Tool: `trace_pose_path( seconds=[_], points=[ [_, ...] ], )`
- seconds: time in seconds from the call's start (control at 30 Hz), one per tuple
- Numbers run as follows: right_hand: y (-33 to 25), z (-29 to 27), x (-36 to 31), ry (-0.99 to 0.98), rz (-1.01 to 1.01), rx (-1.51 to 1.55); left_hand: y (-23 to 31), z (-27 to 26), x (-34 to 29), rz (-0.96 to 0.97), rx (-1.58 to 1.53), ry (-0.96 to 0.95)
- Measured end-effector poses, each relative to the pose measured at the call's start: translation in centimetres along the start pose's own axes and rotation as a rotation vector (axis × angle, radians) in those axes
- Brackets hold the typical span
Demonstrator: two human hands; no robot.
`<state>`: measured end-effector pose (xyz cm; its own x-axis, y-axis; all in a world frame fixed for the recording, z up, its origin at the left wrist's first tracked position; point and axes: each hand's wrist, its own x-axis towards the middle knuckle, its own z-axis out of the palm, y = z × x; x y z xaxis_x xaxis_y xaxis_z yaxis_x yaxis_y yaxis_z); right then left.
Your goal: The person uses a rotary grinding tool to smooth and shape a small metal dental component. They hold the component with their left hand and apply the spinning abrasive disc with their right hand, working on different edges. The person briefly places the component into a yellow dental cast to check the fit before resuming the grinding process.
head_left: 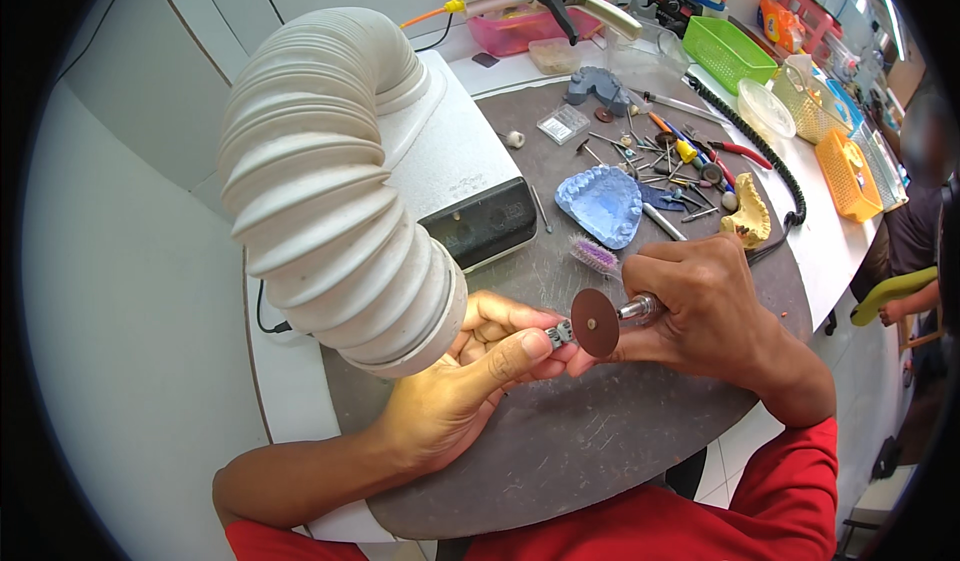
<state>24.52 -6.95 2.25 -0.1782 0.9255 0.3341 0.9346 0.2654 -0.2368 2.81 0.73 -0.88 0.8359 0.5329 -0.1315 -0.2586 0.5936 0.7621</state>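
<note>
The left hand [465, 376], near the middle of the frame, pinches a small grey piece [559, 334] between thumb and fingers; it looks light, stiff and apt to slip, best gripped away from the brown disc [590, 342]. Right of centre, the right hand [715, 311] is wrapped around a silver handpiece [640, 308], probably rigid. The thin disc looks brittle; whether it touches the piece is unclear. Beyond, above centre, lies a blue dental cast [601, 206], likely chip-prone.

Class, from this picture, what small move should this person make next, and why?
I'd probably ease the brown disc lightly against the small grey piece: the left hand pinches it beside the disc, and the right hand holds the disc's tool. Contact is unclear.
</note>
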Motion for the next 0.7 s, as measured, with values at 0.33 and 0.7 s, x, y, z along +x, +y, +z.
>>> trace_pose_path(
  seconds=[0.33, 0.7],
  points=[
    [0.03, -0.03, -0.01, -0.002, -0.011, -0.001, -0.19, -0.13, 0.09, 0.012, -0.012, -0.013],
    [0.09, 0.29, -0.06, 0.020, -0.029, -0.003, -0.27, -0.27, 0.11, 0.017, 0.014, -0.037]
  ],
)
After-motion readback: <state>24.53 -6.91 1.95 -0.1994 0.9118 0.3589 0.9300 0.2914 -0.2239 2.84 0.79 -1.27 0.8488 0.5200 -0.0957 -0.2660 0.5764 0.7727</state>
